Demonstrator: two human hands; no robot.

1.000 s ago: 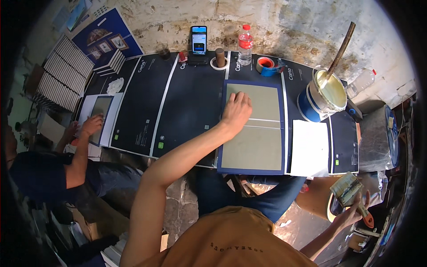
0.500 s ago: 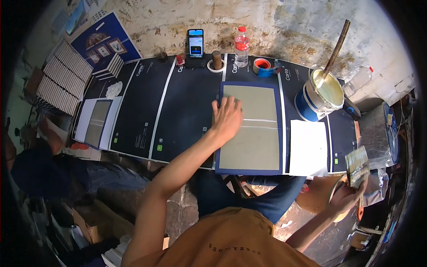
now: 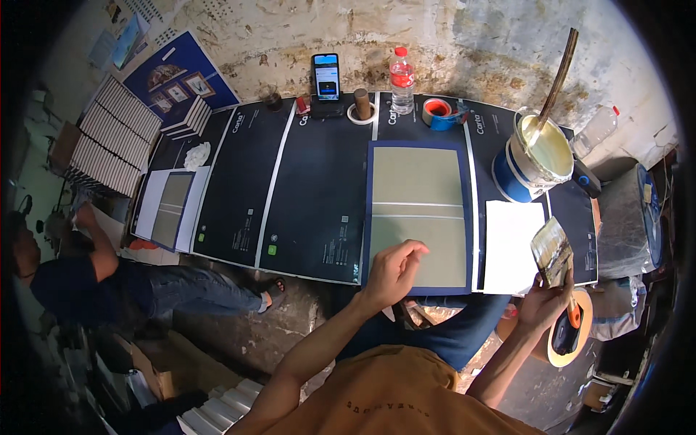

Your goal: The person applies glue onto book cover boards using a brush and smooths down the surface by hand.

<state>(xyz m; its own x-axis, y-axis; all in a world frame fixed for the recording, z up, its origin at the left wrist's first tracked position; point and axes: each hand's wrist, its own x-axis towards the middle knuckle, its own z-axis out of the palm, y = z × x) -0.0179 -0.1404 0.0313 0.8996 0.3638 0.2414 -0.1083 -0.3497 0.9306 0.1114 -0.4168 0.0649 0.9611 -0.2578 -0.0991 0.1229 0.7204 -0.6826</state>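
A blue-bordered cover sheet (image 3: 375, 217) lies before me, with greyish-green boards (image 3: 420, 174) on it and light strips across the gap between them. Over its near edge hangs my left hand (image 3: 395, 274), fingers curled in, nothing visible in them. My right hand (image 3: 545, 306) grips a wide flat brush (image 3: 553, 250), bristles up and smeared with pale paste, its orange handle below the fingers. The brush is beside a white sheet (image 3: 513, 239). Behind that sheet stands a blue-and-white bucket (image 3: 516, 174) of cream paste, a wooden stick (image 3: 558, 80) leaning in it.
Along the wall stand a phone (image 3: 327, 78), a water bottle (image 3: 402, 83), tape rolls (image 3: 438, 112) and a wooden cylinder (image 3: 362, 104) in a ring. Book stacks (image 3: 116, 138) and another cover (image 3: 172, 206) occupy the left end, where another person (image 3: 72, 279) sits.
My left hand has come off the upper board toward me, its fingers curling in. The brush in my right hand has moved left, closer to the white sheet.
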